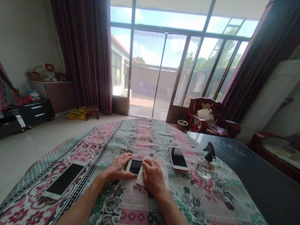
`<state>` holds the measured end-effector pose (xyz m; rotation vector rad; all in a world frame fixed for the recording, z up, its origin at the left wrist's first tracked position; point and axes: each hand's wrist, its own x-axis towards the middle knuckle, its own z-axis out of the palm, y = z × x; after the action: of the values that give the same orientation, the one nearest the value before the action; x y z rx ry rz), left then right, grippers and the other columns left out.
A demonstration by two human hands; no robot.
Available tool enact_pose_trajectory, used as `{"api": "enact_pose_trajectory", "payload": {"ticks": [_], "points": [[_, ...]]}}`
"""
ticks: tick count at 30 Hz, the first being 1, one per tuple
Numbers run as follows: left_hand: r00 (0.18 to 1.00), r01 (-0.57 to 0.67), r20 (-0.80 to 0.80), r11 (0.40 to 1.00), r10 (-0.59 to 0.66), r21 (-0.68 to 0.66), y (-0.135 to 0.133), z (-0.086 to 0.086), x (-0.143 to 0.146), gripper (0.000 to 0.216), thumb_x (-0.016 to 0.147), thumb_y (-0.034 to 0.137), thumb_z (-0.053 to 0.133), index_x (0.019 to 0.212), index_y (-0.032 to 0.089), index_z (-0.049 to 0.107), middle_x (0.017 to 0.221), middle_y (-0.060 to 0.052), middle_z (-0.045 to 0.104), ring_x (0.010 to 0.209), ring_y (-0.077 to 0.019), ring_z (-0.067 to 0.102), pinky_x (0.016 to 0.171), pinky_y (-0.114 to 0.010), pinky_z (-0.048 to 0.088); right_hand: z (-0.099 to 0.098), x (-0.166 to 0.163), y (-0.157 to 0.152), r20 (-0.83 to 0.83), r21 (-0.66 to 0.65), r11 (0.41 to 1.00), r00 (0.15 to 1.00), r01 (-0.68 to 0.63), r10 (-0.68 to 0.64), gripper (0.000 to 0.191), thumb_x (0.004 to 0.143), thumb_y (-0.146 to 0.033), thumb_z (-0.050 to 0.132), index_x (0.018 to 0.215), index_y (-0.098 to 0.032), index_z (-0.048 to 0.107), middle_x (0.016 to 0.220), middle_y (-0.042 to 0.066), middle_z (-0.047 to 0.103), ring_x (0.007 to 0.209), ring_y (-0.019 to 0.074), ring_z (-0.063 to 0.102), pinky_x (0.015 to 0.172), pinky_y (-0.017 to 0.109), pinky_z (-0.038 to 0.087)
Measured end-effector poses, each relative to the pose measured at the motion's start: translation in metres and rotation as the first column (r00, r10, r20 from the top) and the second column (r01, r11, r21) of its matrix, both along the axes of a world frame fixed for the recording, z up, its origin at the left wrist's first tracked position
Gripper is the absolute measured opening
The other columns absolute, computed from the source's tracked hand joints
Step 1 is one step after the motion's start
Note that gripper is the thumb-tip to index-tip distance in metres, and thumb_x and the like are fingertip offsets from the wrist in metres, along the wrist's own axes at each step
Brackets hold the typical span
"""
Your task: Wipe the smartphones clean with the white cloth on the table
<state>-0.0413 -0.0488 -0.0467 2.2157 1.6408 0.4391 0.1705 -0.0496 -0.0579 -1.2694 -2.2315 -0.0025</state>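
A small white phone [135, 166] with a dark screen lies flat on the floral cloth [136, 209] in front of me. My left hand [117, 167] rests on the phone's left edge, thumb along its near side, fingers curled over it. My right hand [153, 175] presses a white tissue [141, 177] against the phone's right edge, fingers bent down on the tissue. Both forearms stretch forward from the bottom of the view.
A larger white phone [63, 181] lies at the left on the cloth, another phone [178, 158] at the right. A glass bottle with a dark horse stopper [205, 163] stands beside it. A dark glossy table [264, 185] lies to the right; a red wooden chair [204, 115] stands by the window.
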Motion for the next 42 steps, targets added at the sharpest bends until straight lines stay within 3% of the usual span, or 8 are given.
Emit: {"api": "enact_pose_trajectory", "payload": {"ticks": [6, 11, 14, 21, 23, 29, 32, 42], "points": [[1.000, 0.001, 0.010, 1.000, -0.001, 0.011, 0.002, -0.004, -0.001, 0.074, 0.069, 0.044, 0.071, 0.135, 0.020, 0.048, 0.151, -0.011, 0.036, 0.142, -0.0316, 0.026, 0.116, -0.042, 0.021, 0.004, -0.012, -0.004, 0.039, -0.026, 0.995, 0.994, -0.099, 0.100, 0.027, 0.092, -0.021, 0.045, 0.110, -0.028, 0.064, 0.121, 0.000, 0.062, 0.116, 0.0205, 0.050, 0.104, 0.035, 0.031], [1.000, -0.002, 0.021, 1.000, 0.002, -0.016, 0.000, 0.001, 0.001, 0.075, 0.068, 0.045, 0.071, 0.136, 0.023, 0.047, 0.152, -0.010, 0.035, 0.142, -0.0307, 0.025, 0.116, -0.044, 0.020, 0.005, -0.010, -0.003, 0.008, -0.039, 0.997, 0.998, 0.060, -0.060, 0.029, 0.090, -0.021, 0.047, 0.112, -0.026, 0.065, 0.123, 0.003, 0.062, 0.116, 0.0247, 0.051, 0.102, 0.038, 0.032], [1.000, -0.002, 0.015, 1.000, 0.003, -0.020, 0.000, 0.002, 0.001, 0.076, 0.068, 0.048, 0.071, 0.134, 0.021, 0.048, 0.152, -0.011, 0.034, 0.142, -0.0303, 0.025, 0.116, -0.042, 0.020, 0.005, -0.005, 0.000, -0.005, -0.025, 0.990, 0.991, 0.137, -0.137, 0.025, 0.089, -0.019, 0.047, 0.103, -0.024, 0.067, 0.116, 0.005, 0.065, 0.109, 0.0243, 0.053, 0.097, 0.037, 0.035], [1.000, 0.002, 0.016, 1.000, -0.002, 0.004, 0.006, -0.009, -0.003, 0.077, 0.066, 0.050, 0.073, 0.133, 0.020, 0.050, 0.152, -0.012, 0.034, 0.142, -0.0302, 0.025, 0.116, -0.041, 0.020, 0.007, 0.006, 0.001, -0.006, -0.036, 0.962, 0.962, 0.272, -0.272, 0.022, 0.086, -0.016, 0.048, 0.093, -0.021, 0.068, 0.105, 0.008, 0.066, 0.098, 0.0229, 0.056, 0.090, 0.035, 0.038], [1.000, 0.001, 0.026, 1.000, -0.001, 0.006, 0.006, -0.009, -0.002, 0.076, 0.066, 0.049, 0.074, 0.132, 0.020, 0.051, 0.151, -0.012, 0.035, 0.142, -0.0306, 0.026, 0.115, -0.041, 0.021, 0.005, 0.005, 0.000, 0.001, -0.028, 0.972, 0.973, 0.233, -0.233, 0.022, 0.086, -0.016, 0.049, 0.096, -0.022, 0.068, 0.109, 0.007, 0.066, 0.101, 0.0235, 0.055, 0.092, 0.036, 0.038], [0.999, 0.002, 0.046, 0.999, -0.001, -0.038, 0.001, 0.000, -0.001, 0.079, 0.066, 0.044, 0.074, 0.136, 0.019, 0.047, 0.152, -0.013, 0.032, 0.143, -0.0311, 0.022, 0.117, -0.043, 0.017, 0.004, -0.010, -0.007, 0.018, -0.025, 0.999, 0.999, -0.047, 0.048, 0.028, 0.091, -0.020, 0.047, 0.111, -0.027, 0.064, 0.124, 0.001, 0.062, 0.118, 0.0224, 0.050, 0.104, 0.037, 0.031], [0.998, 0.030, 0.059, 0.998, -0.026, -0.061, 0.000, 0.003, -0.003, 0.078, 0.067, 0.042, 0.072, 0.137, 0.021, 0.046, 0.153, -0.011, 0.031, 0.144, -0.0306, 0.020, 0.117, -0.045, 0.016, 0.006, -0.016, -0.009, 0.028, -0.046, 0.994, 0.994, -0.102, 0.104, 0.028, 0.092, -0.023, 0.045, 0.112, -0.029, 0.064, 0.124, -0.001, 0.062, 0.119, 0.0221, 0.050, 0.105, 0.038, 0.031], [0.998, 0.029, 0.055, 0.996, -0.024, -0.089, -0.001, 0.007, -0.003, 0.081, 0.067, 0.043, 0.074, 0.138, 0.017, 0.046, 0.154, -0.012, 0.029, 0.144, -0.0289, 0.018, 0.118, -0.040, 0.015, 0.001, 0.003, 0.000, -0.041, -0.024, 0.989, 0.988, 0.148, -0.148, 0.027, 0.089, -0.019, 0.046, 0.106, -0.023, 0.066, 0.118, 0.004, 0.064, 0.112, 0.0245, 0.053, 0.100, 0.037, 0.035]]}}
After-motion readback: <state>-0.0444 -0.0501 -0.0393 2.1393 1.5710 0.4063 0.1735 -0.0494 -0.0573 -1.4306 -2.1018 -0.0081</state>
